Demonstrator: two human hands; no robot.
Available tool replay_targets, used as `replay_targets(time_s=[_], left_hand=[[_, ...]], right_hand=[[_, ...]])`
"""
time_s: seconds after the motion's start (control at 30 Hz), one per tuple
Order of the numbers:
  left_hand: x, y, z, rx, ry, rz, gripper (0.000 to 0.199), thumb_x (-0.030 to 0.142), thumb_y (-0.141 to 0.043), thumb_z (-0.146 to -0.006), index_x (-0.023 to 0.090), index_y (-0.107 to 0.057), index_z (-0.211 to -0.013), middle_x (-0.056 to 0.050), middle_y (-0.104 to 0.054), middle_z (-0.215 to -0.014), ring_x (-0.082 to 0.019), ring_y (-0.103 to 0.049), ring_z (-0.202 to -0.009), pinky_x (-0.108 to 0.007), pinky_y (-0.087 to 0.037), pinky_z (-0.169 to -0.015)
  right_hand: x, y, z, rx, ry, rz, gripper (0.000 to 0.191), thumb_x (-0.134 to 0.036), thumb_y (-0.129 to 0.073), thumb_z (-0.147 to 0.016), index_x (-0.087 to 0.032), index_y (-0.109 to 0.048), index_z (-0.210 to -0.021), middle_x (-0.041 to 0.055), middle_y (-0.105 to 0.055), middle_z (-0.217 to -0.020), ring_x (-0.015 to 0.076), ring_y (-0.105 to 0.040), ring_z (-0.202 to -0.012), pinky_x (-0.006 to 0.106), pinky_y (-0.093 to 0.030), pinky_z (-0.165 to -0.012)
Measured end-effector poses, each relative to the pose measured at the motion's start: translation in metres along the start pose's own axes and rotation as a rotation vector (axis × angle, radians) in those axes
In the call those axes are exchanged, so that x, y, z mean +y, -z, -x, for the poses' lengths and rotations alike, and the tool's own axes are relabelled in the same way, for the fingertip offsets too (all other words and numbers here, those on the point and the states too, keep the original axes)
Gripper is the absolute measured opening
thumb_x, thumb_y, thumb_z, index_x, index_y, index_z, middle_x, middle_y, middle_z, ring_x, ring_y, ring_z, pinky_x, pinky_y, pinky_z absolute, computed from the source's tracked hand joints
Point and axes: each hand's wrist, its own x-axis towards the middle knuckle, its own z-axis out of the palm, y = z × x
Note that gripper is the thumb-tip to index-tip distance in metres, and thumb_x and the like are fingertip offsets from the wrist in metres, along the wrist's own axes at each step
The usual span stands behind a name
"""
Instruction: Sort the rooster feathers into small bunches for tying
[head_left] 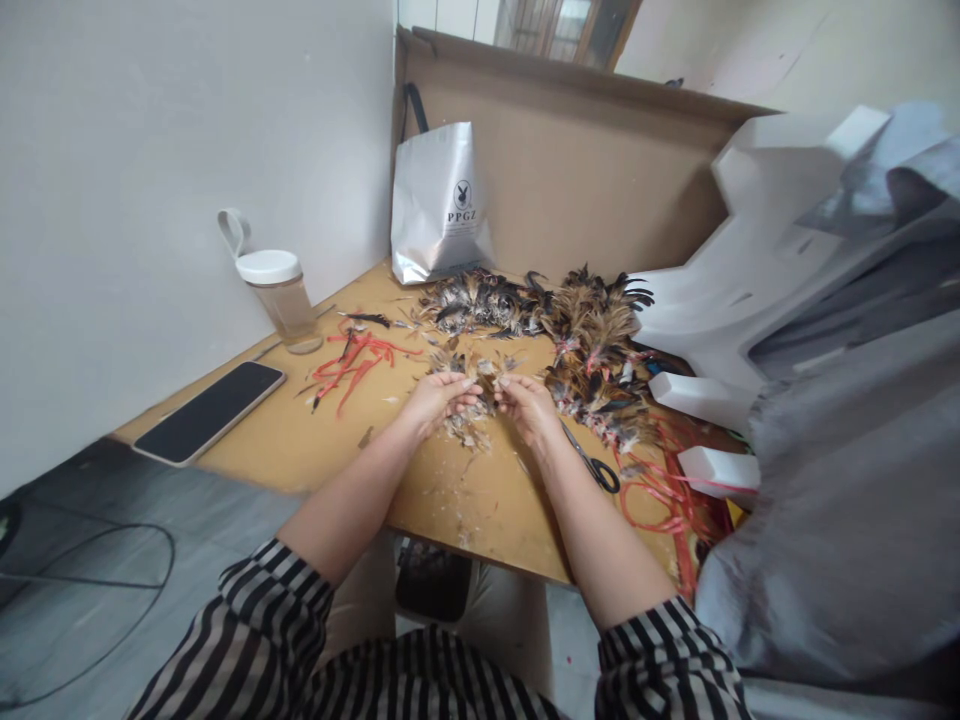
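Observation:
Over the middle of the wooden table (345, 465), my left hand (445, 398) and my right hand (526, 403) face each other a short way apart. Both have thumb and fingers pinched together at brownish feathers (486, 374). How much each hand grips is too small to make out. Loose feathers (469, 432) lie just below my left hand. Bunches of dark and brown feathers (592, 320) are piled behind and to the right of my hands. Black-handled scissors (602, 474) rest beside my right wrist.
Red strips (352, 365) lie on the left, near a lidded jar (285, 305) and a phone (211, 412). A silver bag (435, 205) stands at the back. Red ribbon (660, 500), white foam (720, 470) and grey cloth (847, 480) are on the right.

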Motion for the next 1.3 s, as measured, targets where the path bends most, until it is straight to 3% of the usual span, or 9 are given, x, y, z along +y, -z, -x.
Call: replay_targets(time_s=[0.23,0.4,0.57,1.0,1.1,1.3], left_hand=[[-0.001,-0.002,0.003,-0.041,0.027,-0.049,0.02,0.021,-0.07,-0.066,0.009,-0.061,-0.081,-0.009,-0.068,-0.081,-0.009,-0.062,-0.057,-0.013,-0.044,-0.046],[-0.001,-0.005,0.004,-0.048,0.046,-0.085,0.02,0.021,-0.07,-0.066,0.009,-0.061,-0.079,-0.009,-0.067,-0.077,-0.01,-0.063,-0.057,-0.014,-0.044,-0.046],[-0.001,-0.007,0.005,-0.03,0.034,-0.111,0.016,0.02,-0.068,-0.068,0.008,-0.06,-0.076,-0.008,-0.067,-0.072,-0.01,-0.062,-0.056,-0.014,-0.044,-0.046],[-0.001,-0.01,0.005,-0.006,0.008,-0.103,0.014,0.012,-0.068,-0.066,0.008,-0.058,-0.076,-0.006,-0.065,-0.063,-0.009,-0.061,-0.054,-0.014,-0.045,-0.048],[0.0,-0.01,0.005,0.02,-0.001,-0.079,0.015,0.01,-0.068,-0.066,0.009,-0.057,-0.077,-0.005,-0.065,-0.061,-0.007,-0.059,-0.051,-0.013,-0.045,-0.048],[0.002,-0.01,0.004,0.042,0.026,0.007,0.016,0.008,-0.066,-0.068,0.008,-0.058,-0.082,-0.007,-0.067,-0.068,-0.008,-0.061,-0.054,-0.014,-0.046,-0.052]], right_hand=[[0.005,-0.008,0.004,-0.021,0.098,0.231,0.019,-0.03,-0.071,-0.056,-0.015,-0.063,-0.064,-0.0037,-0.055,-0.05,0.006,-0.042,-0.045,0.02,-0.032,-0.046],[0.007,-0.012,0.007,-0.002,0.132,0.314,0.019,-0.031,-0.071,-0.055,-0.016,-0.063,-0.064,-0.0026,-0.059,-0.056,0.0074,-0.045,-0.049,0.022,-0.035,-0.052],[0.011,-0.012,0.006,-0.025,0.132,0.299,0.021,-0.033,-0.071,-0.056,-0.016,-0.063,-0.065,-0.0006,-0.062,-0.06,0.0092,-0.049,-0.053,0.023,-0.037,-0.056],[0.008,-0.015,0.008,-0.017,0.081,0.308,0.024,-0.034,-0.072,-0.053,-0.015,-0.062,-0.063,-0.0032,-0.056,-0.05,0.0052,-0.037,-0.041,0.021,-0.027,-0.044],[0.009,-0.012,0.006,-0.038,0.03,0.232,0.024,-0.034,-0.072,-0.053,-0.015,-0.063,-0.064,-0.0032,-0.055,-0.048,0.0051,-0.037,-0.04,0.02,-0.025,-0.041],[0.008,-0.006,0.002,-0.099,-0.034,0.063,0.026,-0.034,-0.074,-0.053,-0.015,-0.06,-0.063,0.0015,-0.062,-0.062,0.0047,-0.042,-0.044,0.018,-0.028,-0.04]])
